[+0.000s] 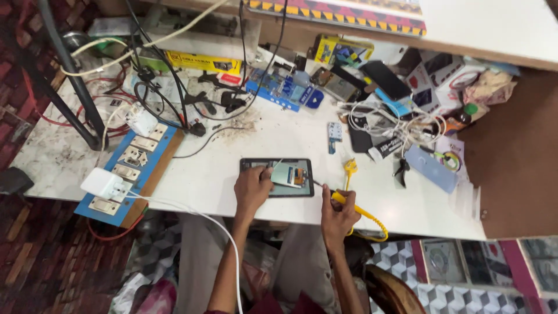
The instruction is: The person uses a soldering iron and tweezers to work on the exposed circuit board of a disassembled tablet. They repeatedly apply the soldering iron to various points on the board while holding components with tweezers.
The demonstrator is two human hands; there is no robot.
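Bench: white worktop (232, 174), scuffed and crowded along its far edge, with a patterned floor below.
Opened phone: a dark opened phone (278, 177) lies flat near the front edge of the worktop, its back off and the inner parts showing.
Left hand: the left hand (252, 187) rests on the left end of the opened phone, fingers curled down onto it and pinning it to the worktop.
Right hand: the right hand (339, 214) is closed around a yellow-handled soldering iron (338, 199), just right of the phone; the thin tip points left and reaches the phone's right edge.
Iron's cord: a yellow coiled cord (372, 220) runs from the handle over the front edge.
Left side: a blue switchboard (131, 168) with a white charger (103, 183) plugged in; its white cable (192, 214) trails down past the person's lap.
Right side: a tangle of white cables (386, 119), small boxes and a pale blue card (431, 168).
Behind the phone: a small yellow clip (350, 167) and black pliers (401, 170).
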